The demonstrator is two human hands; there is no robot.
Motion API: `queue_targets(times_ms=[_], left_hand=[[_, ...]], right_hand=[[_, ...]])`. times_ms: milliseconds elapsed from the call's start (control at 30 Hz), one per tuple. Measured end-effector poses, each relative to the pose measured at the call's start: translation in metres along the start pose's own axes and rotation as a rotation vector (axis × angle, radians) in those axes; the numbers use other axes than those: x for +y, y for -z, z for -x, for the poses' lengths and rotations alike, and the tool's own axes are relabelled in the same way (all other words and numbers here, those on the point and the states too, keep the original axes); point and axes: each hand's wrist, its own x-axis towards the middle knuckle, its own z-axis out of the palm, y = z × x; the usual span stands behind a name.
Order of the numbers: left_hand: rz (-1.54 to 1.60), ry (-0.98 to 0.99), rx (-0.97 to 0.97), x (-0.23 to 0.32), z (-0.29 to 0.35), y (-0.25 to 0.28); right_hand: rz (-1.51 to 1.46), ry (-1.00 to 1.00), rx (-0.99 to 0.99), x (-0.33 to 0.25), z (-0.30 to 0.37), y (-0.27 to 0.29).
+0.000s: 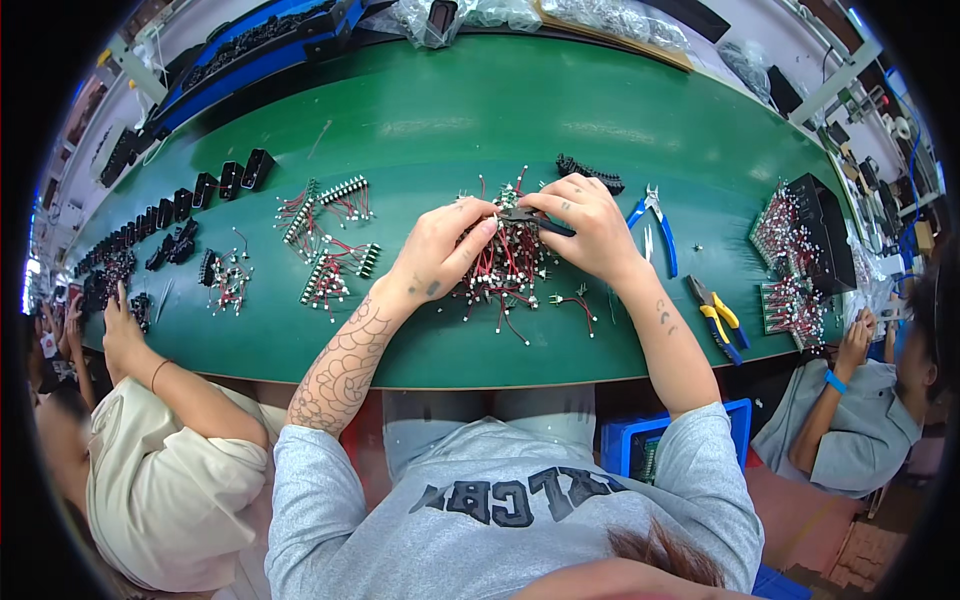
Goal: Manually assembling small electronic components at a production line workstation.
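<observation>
Wired connector pile [505,270] sits mid-desk under both hands: tangled thin red and black leads, small blocky white ends, a few strays spilling toward the front edge. Nearest: blue plastic bin [740,425], below the desk [440,120] by the right elbow. Strip of smooth green top between pile and curved front edge. Yellow-and-blue pliers [718,312] near that edge, right of the right forearm; blue-handled pliers [671,250] further in, handles splayed. Left hand [440,245] at pile's far part, thumb and forefinger nearly together, can't tell what it grips. Right hand [597,225] opposite, fingers closed on a slim dark piece [518,214], kind unclear. Black ribbed part [590,172] just past the right hand. Beyond, wide smooth green run to far edge, crumpled clear bags [620,22] along it
</observation>
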Motion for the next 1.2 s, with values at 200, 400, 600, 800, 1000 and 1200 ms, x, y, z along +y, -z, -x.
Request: queue_targets(times_ms=[200,400,600,800,1000,1200], left_hand=[[-0.037,-0.006,0.004,-0.003,0.001,-0.001],[-0.029,0.018,-0.043,-0.002,0.001,0.0],[0.061,-0.016,-0.097,-0.004,0.001,0.005],[0.143,-0.06,-0.212,-0.004,-0.002,0.01],[0.204,-0.04,-0.301,-0.003,-0.003,0.015],[0.221,-0.046,-0.307,-0.002,-0.003,0.017]], right_hand=[[0.001,0.019,-0.003,0.0,-0.001,0.002],[0.037,0.024,-0.022,-0.002,0.0,0.002],[-0.142,-0.028,-0.116,-0.003,-0.001,0.006],[-0.526,-0.178,-0.293,0.003,-0.001,0.009],[-0.714,-0.241,-0.422,0.007,-0.002,0.008],[-0.704,-0.207,-0.392,0.006,-0.001,0.006]])
